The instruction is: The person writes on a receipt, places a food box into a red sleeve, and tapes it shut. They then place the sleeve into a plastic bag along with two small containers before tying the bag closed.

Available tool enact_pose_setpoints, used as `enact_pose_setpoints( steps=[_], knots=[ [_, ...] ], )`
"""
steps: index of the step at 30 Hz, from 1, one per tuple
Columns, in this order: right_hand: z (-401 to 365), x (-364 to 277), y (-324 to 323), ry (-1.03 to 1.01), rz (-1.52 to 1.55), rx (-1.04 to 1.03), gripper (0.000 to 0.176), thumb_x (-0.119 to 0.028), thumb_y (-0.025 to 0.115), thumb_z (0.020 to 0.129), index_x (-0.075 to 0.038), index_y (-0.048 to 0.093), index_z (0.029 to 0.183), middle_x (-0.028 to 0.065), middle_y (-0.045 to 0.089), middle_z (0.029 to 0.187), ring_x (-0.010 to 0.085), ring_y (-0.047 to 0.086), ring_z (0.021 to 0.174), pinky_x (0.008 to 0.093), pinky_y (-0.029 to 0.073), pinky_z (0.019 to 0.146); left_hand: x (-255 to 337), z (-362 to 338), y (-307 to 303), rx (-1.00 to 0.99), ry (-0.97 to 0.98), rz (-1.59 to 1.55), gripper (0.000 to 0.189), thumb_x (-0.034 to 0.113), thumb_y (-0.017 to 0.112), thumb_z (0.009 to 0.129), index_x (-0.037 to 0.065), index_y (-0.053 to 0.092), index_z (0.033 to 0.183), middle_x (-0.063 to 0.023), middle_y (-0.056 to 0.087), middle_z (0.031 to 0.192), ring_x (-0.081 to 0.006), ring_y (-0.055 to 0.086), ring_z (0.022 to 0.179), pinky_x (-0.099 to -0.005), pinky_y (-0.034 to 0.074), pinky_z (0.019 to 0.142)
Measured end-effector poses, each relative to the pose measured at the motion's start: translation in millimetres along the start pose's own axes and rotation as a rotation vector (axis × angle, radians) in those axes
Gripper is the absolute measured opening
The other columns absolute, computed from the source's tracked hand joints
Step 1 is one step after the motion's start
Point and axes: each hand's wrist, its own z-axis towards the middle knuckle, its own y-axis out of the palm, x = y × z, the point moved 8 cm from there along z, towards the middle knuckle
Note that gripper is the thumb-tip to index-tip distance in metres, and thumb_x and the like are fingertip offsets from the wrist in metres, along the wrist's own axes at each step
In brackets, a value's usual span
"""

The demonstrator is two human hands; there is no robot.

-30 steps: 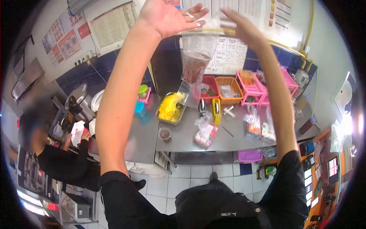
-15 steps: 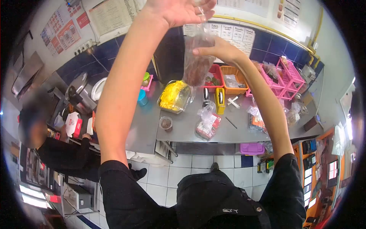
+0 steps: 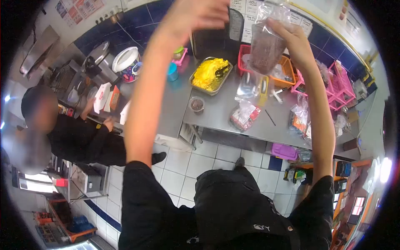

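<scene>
My right hand [image 3: 290, 36] grips a clear plastic bag [image 3: 266, 46] by its upper part, with the thumb across the front. Dark brown contents fill the bag's lower part, and it hangs upright above the back of the counter. To its left, at the top edge of the view, my left hand [image 3: 199, 17] is raised, blurred by motion. Its fingers stretch to the right, apart from the bag, and nothing shows in them. Below the hands sits a metal tray [image 3: 213, 91] of yellow shredded food [image 3: 208, 74] with a black utensil [image 3: 222, 71] in it.
A small clear cup [image 3: 196, 104] with dark contents, a tied bag of reddish packets [image 3: 245, 116] and a pen [image 3: 270, 117] lie on the steel counter [image 3: 216, 110]. Behind them are red [image 3: 243, 62] and orange bins [image 3: 287, 68]. At left, another person [image 3: 79, 137] handles an open carton [image 3: 109, 100].
The view has shifted, so the counter sits farther right. My left hand has come away from the bag's top, while my right hand holds the bag farther right.
</scene>
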Motion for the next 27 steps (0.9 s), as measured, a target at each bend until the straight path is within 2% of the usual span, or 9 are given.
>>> enact_pose_setpoints(
  steps=[1, 4, 7, 10, 12, 16, 20, 23, 27],
  knots=[
    [-3, 4, -2, 0.077, 0.0, 0.023, 0.039, -0.033, 0.062, 0.099, -0.001, 0.072, 0.118, 0.0073, 0.073, 0.104, 0.014, 0.068, 0.09, 0.0292, 0.053, 0.084, -16, -23, 23, 0.009, 0.026, 0.071, 0.045, 0.032, 0.06, 0.097, -0.001, 0.06, 0.129, -0.0127, 0.066, 0.125, -0.0254, 0.064, 0.114, -0.0436, 0.052, 0.1],
    [-6, -7, 19, 0.008, 0.08, -0.022, 0.04, -0.038, 0.064, 0.097, -0.004, 0.075, 0.115, 0.0062, 0.074, 0.099, 0.0111, 0.066, 0.087, 0.0275, 0.052, 0.08, -80, -36, 78, 0.02, 0.015, -0.105, 0.048, 0.037, 0.067, 0.097, 0.006, 0.06, 0.132, -0.0003, 0.066, 0.12, -0.0111, 0.061, 0.108, -0.0305, 0.053, 0.09],
    [-1, -9, 22, 0.087, -0.075, 0.055, 0.038, -0.044, 0.068, 0.095, -0.011, 0.08, 0.107, -0.0004, 0.068, 0.073, 0.0067, 0.055, 0.067, 0.0281, 0.047, 0.062, -106, -32, 100, 0.053, 0.029, -0.531, 0.05, 0.034, 0.064, 0.1, 0.007, 0.052, 0.14, -0.0022, 0.064, 0.122, -0.0108, 0.06, 0.112, -0.029, 0.05, 0.095],
    [6, -17, 29, 0.011, -0.078, 0.015, 0.036, -0.043, 0.068, 0.093, -0.012, 0.08, 0.106, -0.0016, 0.066, 0.071, 0.0073, 0.054, 0.064, 0.0289, 0.046, 0.061, -116, -27, 114, -0.027, -0.043, -0.882, 0.053, 0.029, 0.066, 0.098, 0.004, 0.047, 0.141, -0.0035, 0.061, 0.126, -0.0117, 0.06, 0.111, -0.0287, 0.049, 0.096],
    [4, -25, 41, -0.038, -0.176, -0.152, 0.036, -0.034, 0.069, 0.094, -0.004, 0.077, 0.11, 0.0004, 0.07, 0.081, 0.0058, 0.055, 0.073, 0.0247, 0.046, 0.066, -107, -29, 117, -0.083, -0.028, -0.865, 0.054, 0.027, 0.066, 0.098, 0.005, 0.045, 0.143, -0.0036, 0.06, 0.129, -0.0122, 0.059, 0.115, -0.0291, 0.048, 0.098],
    [-4, -69, 35, -0.354, -0.24, -0.114, 0.026, -0.028, 0.068, 0.088, -0.01, 0.08, 0.103, 0.0067, 0.072, 0.077, 0.0093, 0.062, 0.069, 0.0284, 0.051, 0.067, -88, -22, 112, -0.064, 0.092, -0.673, 0.05, 0.02, 0.069, 0.094, 0.002, 0.051, 0.138, -0.0054, 0.064, 0.123, -0.0137, 0.061, 0.114, -0.0314, 0.049, 0.099],
    [-14, -85, 26, -0.164, -0.167, -0.092, 0.027, -0.012, 0.06, 0.089, 0.002, 0.075, 0.106, 0.0046, 0.073, 0.09, 0.009, 0.063, 0.082, 0.0269, 0.052, 0.076, -44, -17, 103, -0.069, 0.184, -0.511, 0.035, 0.011, 0.072, 0.091, -0.002, 0.064, 0.122, -0.0067, 0.071, 0.109, -0.0135, 0.067, 0.101, -0.0306, 0.053, 0.09],
    [-9, -70, 20, -0.279, -0.204, -0.014, 0.025, -0.023, 0.067, 0.087, -0.009, 0.08, 0.103, 0.0086, 0.074, 0.081, 0.0087, 0.064, 0.073, 0.0281, 0.052, 0.07, -42, -16, 98, -0.019, 0.207, -0.385, 0.027, 0.008, 0.074, 0.089, -0.004, 0.07, 0.113, -0.0079, 0.074, 0.104, -0.0125, 0.069, 0.093, -0.0273, 0.054, 0.082],
    [-5, -57, 20, -0.355, -0.133, 0.013, 0.024, -0.019, 0.067, 0.087, -0.008, 0.079, 0.105, 0.0085, 0.076, 0.086, 0.0082, 0.064, 0.074, 0.0276, 0.053, 0.073, -49, -17, 98, -0.001, 0.18, -0.254, 0.02, 0.008, 0.074, 0.09, -0.004, 0.072, 0.106, -0.0064, 0.075, 0.097, -0.0113, 0.068, 0.09, -0.0272, 0.053, 0.082]
  ],
)
